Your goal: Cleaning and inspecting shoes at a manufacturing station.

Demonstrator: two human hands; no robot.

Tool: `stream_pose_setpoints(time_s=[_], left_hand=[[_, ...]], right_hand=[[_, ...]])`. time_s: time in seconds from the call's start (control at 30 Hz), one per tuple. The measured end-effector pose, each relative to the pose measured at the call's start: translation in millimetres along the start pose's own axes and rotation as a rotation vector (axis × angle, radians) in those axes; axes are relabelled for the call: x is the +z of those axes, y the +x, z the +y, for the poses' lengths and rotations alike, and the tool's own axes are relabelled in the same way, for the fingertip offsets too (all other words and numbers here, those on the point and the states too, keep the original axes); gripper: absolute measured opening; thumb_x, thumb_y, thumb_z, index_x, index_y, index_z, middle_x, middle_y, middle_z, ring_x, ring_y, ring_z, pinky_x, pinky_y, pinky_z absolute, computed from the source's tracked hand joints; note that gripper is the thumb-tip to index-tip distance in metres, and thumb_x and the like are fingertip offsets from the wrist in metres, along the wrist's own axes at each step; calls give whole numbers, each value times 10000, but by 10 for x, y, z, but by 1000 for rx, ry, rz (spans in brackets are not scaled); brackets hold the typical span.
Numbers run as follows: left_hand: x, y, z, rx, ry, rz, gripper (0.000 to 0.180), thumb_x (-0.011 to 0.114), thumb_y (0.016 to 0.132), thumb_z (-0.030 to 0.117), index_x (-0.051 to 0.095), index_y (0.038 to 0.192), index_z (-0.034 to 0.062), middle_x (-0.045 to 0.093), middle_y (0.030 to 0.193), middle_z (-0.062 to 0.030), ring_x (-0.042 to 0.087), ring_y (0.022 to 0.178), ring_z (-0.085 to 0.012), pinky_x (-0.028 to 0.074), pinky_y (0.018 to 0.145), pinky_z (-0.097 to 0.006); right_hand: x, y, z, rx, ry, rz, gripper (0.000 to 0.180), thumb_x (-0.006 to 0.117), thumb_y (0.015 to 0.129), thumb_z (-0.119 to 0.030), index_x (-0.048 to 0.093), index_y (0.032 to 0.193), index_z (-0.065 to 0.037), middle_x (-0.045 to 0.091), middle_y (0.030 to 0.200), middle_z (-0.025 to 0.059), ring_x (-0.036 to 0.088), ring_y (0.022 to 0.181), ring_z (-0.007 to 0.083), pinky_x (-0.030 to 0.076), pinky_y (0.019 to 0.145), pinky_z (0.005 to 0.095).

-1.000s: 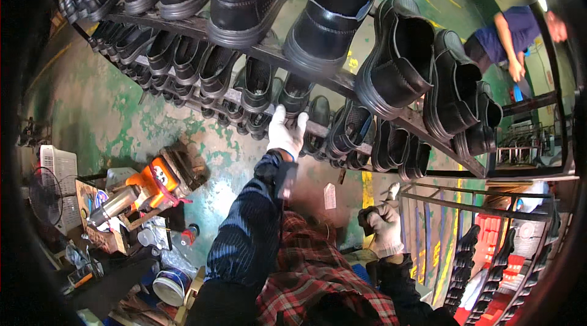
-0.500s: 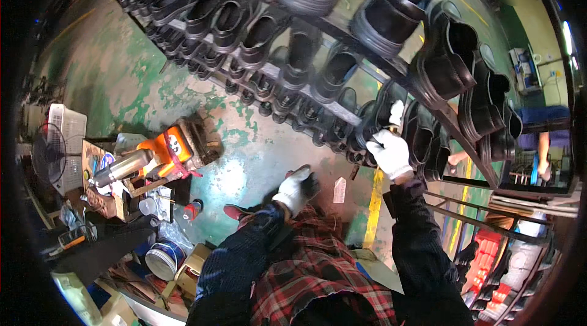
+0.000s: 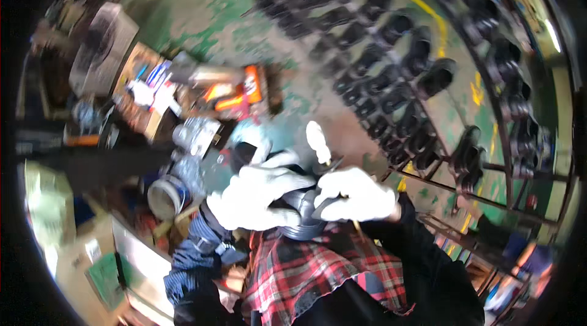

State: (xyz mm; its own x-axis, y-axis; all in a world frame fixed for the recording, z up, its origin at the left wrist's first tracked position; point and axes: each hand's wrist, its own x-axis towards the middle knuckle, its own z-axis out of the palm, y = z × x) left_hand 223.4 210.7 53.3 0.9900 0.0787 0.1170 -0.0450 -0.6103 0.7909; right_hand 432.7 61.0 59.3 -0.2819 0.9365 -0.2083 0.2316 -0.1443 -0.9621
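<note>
Both my hands wear white gloves and meet over my lap on a black shoe [image 3: 301,213]. My left hand [image 3: 257,194] wraps its left side and top. My right hand [image 3: 354,194] grips its right side and also holds a thin tool with a white tip [image 3: 318,141] that sticks up from between the hands. Most of the shoe is hidden under the gloves. A red plaid cloth [image 3: 312,271] lies across my lap just below.
A metal rack [image 3: 428,63] of several black shoes runs across the upper right over a green floor. A cluttered bench [image 3: 159,100] with an orange tool [image 3: 235,91], tins [image 3: 165,194] and boxes stands at my left. The picture is blurred.
My view swung down from the rack toward my lap. My right hand left the rack and both hands now close on a black shoe in front of me.
</note>
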Motion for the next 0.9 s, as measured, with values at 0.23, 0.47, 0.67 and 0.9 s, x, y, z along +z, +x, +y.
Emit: stream_pose_setpoints(time_s=[0.23, 0.47, 0.67, 0.9], left_hand=[[-99, -1365, 125, -565, -533, -71, 297, 739, 843, 235, 666, 1063, 49, 691, 922, -111, 661, 865, -231, 509, 818, -369], [252, -1773, 378, -612, -859, 233, 256, 662, 910, 167, 630, 1111, 12, 667, 1006, -74, 590, 964, -129, 475, 896, -327], [397, -1649, 504, -621, -997, 405, 213, 637, 904, 131, 622, 1074, 4, 654, 978, -64, 568, 931, -131, 466, 862, -322], [508, -1301, 563, -641, -1084, 538, 247, 650, 881, 170, 655, 1039, -20, 662, 866, -155, 622, 797, -209, 498, 754, -364]], right_hand=[[749, 924, -71, 275, 505, -274, 197, 673, 836, -81, 677, 1015, 0, 690, 923, 41, 607, 820, 84, 495, 725, 259], [932, 1229, -416, 141, 238, -310, 168, 651, 864, -25, 650, 1021, 34, 679, 1033, 93, 623, 944, 140, 491, 824, 300], [758, 1397, -542, -248, -137, -460, 136, 704, 840, -121, 656, 932, -33, 669, 817, 102, 672, 710, 249, 514, 645, 347], [737, 1431, -628, -465, -502, -602, 175, 691, 824, -256, 668, 915, -108, 663, 758, 69, 658, 684, 310, 507, 608, 399]])
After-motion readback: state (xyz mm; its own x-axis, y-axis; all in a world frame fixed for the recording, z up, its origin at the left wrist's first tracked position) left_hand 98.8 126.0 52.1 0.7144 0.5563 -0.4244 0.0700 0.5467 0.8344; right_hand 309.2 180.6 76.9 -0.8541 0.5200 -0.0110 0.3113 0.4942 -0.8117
